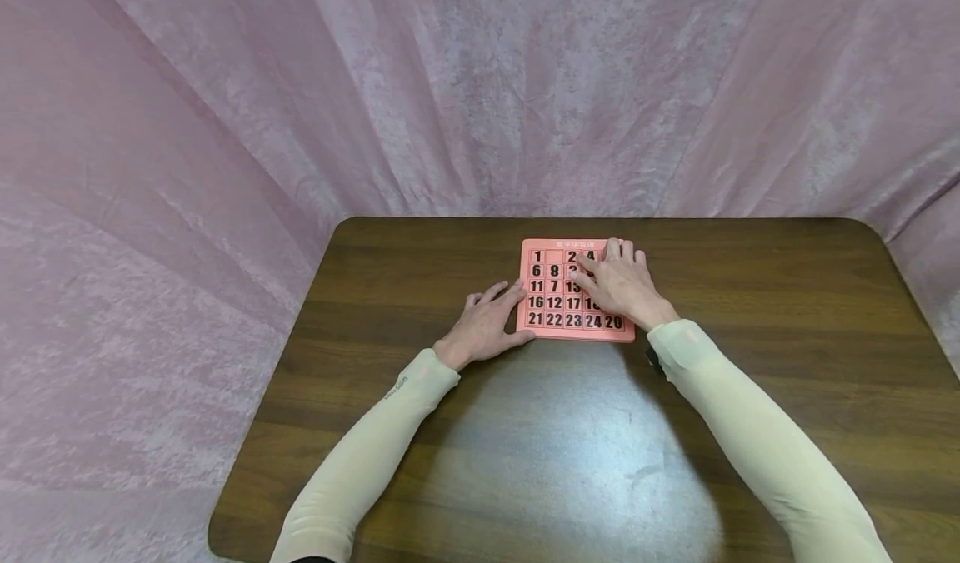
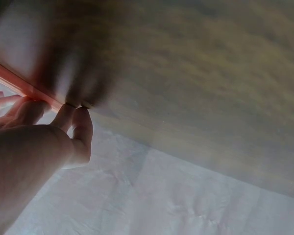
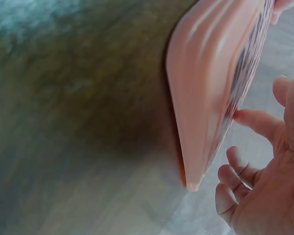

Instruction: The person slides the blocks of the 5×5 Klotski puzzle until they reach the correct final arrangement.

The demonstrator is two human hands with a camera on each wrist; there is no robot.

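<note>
A pink number slide puzzle [image 1: 555, 332] lies flat on the table, its tiles printed with black numbers. In the top row a gap shows between tile 1 and tile 2. My left hand [image 1: 483, 330] rests at the puzzle's left side, with fingers spread, the thumb at the lower left corner and a fingertip touching the left edge. Over the puzzle's right part reaches my right hand [image 1: 624, 284]. In the right wrist view one fingertip [image 3: 241, 115] of it touches the tile face, while the other fingers are bent slightly and apart from it. This hand hides several tiles at the upper right.
The dark wooden table [image 1: 780, 313] has rounded corners and extends on both sides of the puzzle. A pink velvety curtain [image 1: 525, 88] hangs behind the table's far edge and along its left side. Light glares on the tabletop in front of the puzzle.
</note>
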